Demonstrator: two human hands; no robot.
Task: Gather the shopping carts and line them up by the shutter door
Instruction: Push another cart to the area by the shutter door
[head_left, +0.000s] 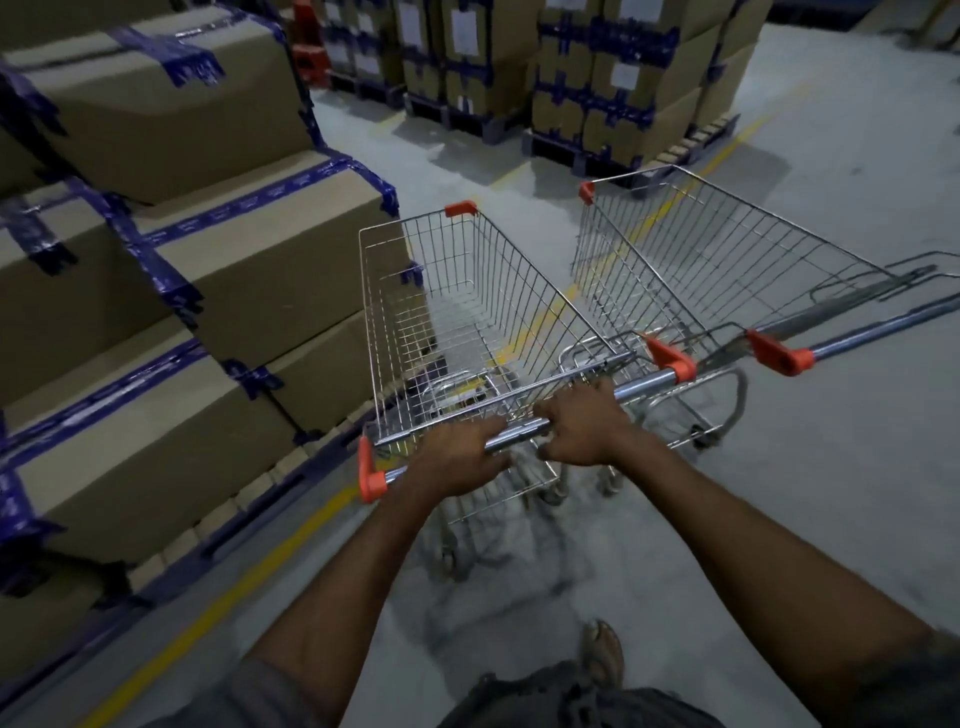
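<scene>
**Both hands gripping one cart, a second standing beside it**

The left hand (457, 457) and right hand (582, 423) are both curling over the bar (641, 387) of a cart (467, 312), knuckles up and fingers wrapped around the metal tube. They are sitting close together, the left nearer the orange cap (371, 478) at the bar's left end. The cart is standing at centre, just in front of the person, with its basket pointing away toward the far stacks. Its lower frame and wheels are blurring, so their exact position cannot be told.

A second cart (727, 260) is standing just right of it, angled off to the right, its own bar (883, 327) running out toward the right edge. The near corners of the two carts are lying close together; whether they are touching cannot be told.

Taped boxes (156, 260) are rising in a stack on the left, right beside the cart's left side. More boxes on pallets (597, 67) are standing at the far end. A yellow line (249, 582) is crossing the grey floor (831, 467) under both carts. A sandalled foot (602, 654) is showing near the bottom edge.
</scene>
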